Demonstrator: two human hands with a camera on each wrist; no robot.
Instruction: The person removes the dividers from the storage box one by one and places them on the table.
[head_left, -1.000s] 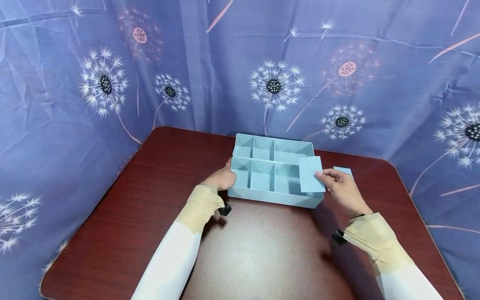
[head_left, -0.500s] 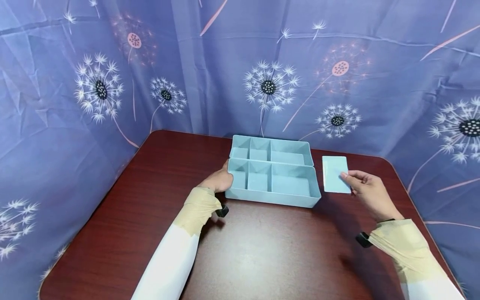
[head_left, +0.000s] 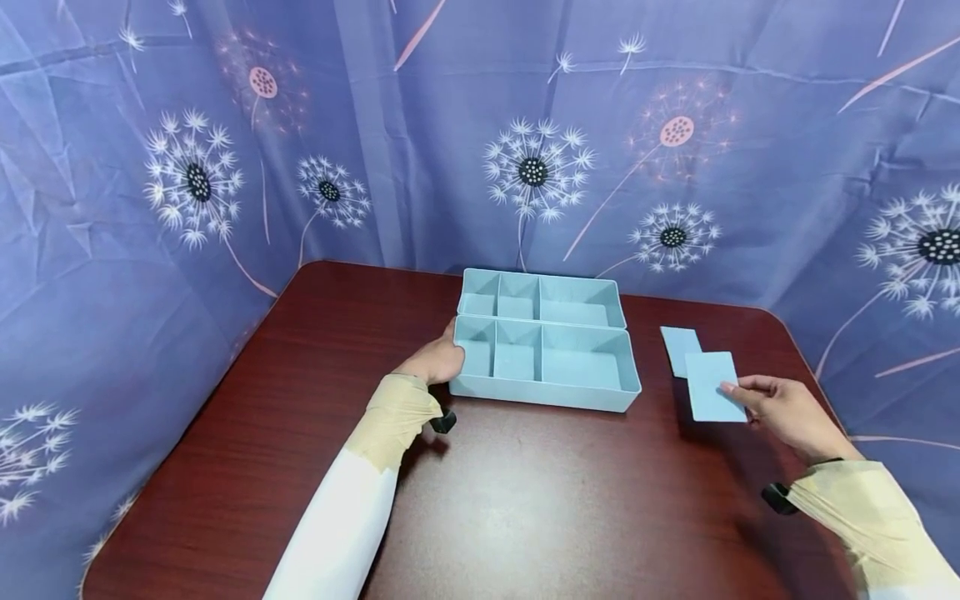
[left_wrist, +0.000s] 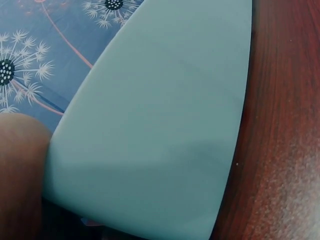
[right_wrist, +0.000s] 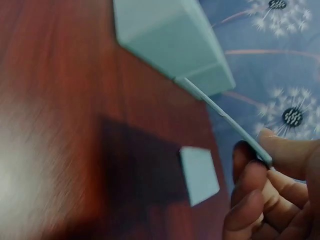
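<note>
A light-blue storage box (head_left: 543, 393) with divided compartments stands on the table, another divided light-blue box (head_left: 585, 312) right behind it. My left hand (head_left: 437, 361) grips the near box's left end, its thumb at the rim; the fingers are mostly hidden. In the left wrist view the box's front wall (left_wrist: 155, 115) fills the middle. My right hand (head_left: 783, 408) pinches a flat light-blue divider (head_left: 712, 387) between thumb and fingers, right of the boxes. That divider (right_wrist: 227, 120) appears edge-on in the right wrist view. A second divider (head_left: 678, 343) lies on the table, partly covered by the held one.
The dark red wooden table (head_left: 300, 400) has rounded corners. A blue curtain (head_left: 435, 167) with dandelion prints hangs around its back and sides. A black wrist camera (head_left: 778, 498) sits under the right wrist, another camera (head_left: 444, 419) under the left.
My right hand has carried the divider from over the near box's right compartment to the right, past the divider on the table. My left hand has stayed at the box's left end.
</note>
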